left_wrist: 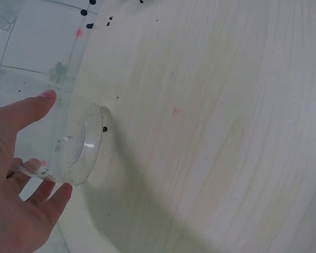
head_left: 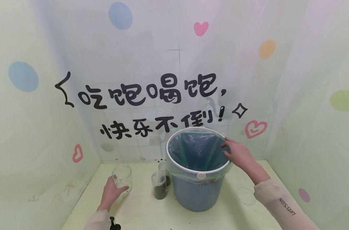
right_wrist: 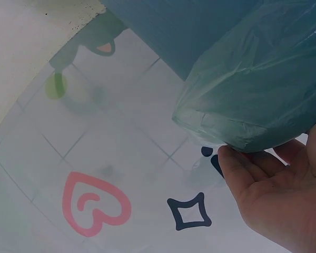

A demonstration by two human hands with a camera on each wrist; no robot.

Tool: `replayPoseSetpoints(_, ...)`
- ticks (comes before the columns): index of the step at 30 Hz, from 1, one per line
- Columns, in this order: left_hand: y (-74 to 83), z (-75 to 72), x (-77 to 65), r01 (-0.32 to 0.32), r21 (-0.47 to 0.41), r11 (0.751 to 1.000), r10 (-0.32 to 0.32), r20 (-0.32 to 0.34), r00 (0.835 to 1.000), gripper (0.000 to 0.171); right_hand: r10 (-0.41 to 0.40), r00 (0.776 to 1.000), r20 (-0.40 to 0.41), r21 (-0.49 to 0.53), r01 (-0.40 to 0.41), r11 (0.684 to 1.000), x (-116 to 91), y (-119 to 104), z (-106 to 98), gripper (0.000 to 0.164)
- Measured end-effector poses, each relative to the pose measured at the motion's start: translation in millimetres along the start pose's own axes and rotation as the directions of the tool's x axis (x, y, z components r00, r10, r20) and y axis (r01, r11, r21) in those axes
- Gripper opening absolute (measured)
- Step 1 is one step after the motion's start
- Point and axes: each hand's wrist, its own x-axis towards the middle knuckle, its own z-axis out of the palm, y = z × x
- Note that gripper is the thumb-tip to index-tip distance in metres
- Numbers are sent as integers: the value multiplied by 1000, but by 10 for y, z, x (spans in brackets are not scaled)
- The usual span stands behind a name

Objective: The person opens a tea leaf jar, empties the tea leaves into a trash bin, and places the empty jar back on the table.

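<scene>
In the head view my left hand (head_left: 112, 191) holds a clear, see-through cup (head_left: 123, 174) near the table's left side. The left wrist view shows the thumb on one side of the cup and the fingers (left_wrist: 57, 203) curled round the other, with its round base (left_wrist: 87, 150) facing the table. My right hand (head_left: 240, 154) grips the white rim (head_left: 174, 164) of a blue trash bin (head_left: 195, 196). A thin green bag (head_left: 197, 150) lines the bin and folds over its edge. In the right wrist view the fingers (right_wrist: 242, 168) bend under the bag's overhang (right_wrist: 247, 95).
Left of the bin stands a small clear cup (head_left: 159, 186) with dark contents; another cup (head_left: 162, 166) is partly hidden behind it. A clear ring-like disc (head_left: 245, 196) lies right of the bin on the pale wooden table (head_left: 139, 214). Printed curtains (head_left: 128, 57) surround the table.
</scene>
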Motion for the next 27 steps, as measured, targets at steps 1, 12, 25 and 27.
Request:
replayPoseSetpoints(1, -8, 14, 2, 1, -5, 1000, -1, -3, 1000, 95, 2, 1000, 0, 0, -2, 1000, 0, 0, -1, 20)
replayPoseSetpoints(12, -120, 120, 0, 20, -87, 996, -22, -20, 1000, 99, -8, 1000, -13, 3, 8, 1000, -20, -18, 1, 19)
replayPoseSetpoints(25, -61, 44, -31, 21, -142, 990, -24, -16, 1000, 114, 5, 1000, -5, 6, -5, 1000, -24, -35, 2, 20)
replayPoseSetpoints(27, -19, 4, -34, 30, -153, 988, -31, -9, 999, 118, 4, 1000, -8, 5, -4, 1000, -21, -31, 4, 20)
